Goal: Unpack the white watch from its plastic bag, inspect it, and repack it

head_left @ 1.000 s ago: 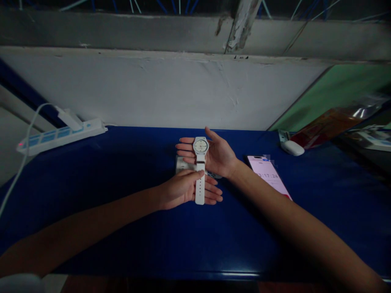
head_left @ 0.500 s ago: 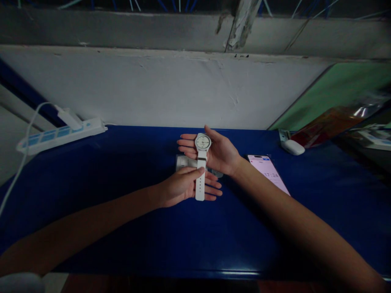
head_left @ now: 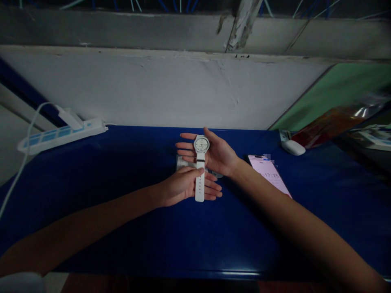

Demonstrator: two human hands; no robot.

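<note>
A white wristwatch [head_left: 201,145] with a round pale dial hangs lengthwise between my hands, dial away from me and strap toward me. My left hand [head_left: 179,187] pinches the strap, its thumb on top and its fingers stretched out beneath. Behind the dial, my right hand [head_left: 222,154] is turned palm up with its fingers spread to the left. The dial lies over those fingers; whether they bear its weight I cannot tell. A clear or greyish packet [head_left: 182,162] shows partly behind the hands.
Right of my right forearm, a lit phone [head_left: 269,173] lies on the blue table [head_left: 146,240]. A white rounded case [head_left: 293,147] and a bottle with reddish-brown content [head_left: 332,120] are at the back right. A white power strip [head_left: 61,136] with a plugged-in cable lies at left.
My right hand and the watch dial have shifted very slightly left and toward me. The right fingers are a little more spread. My left hand keeps its pinch on the strap.
</note>
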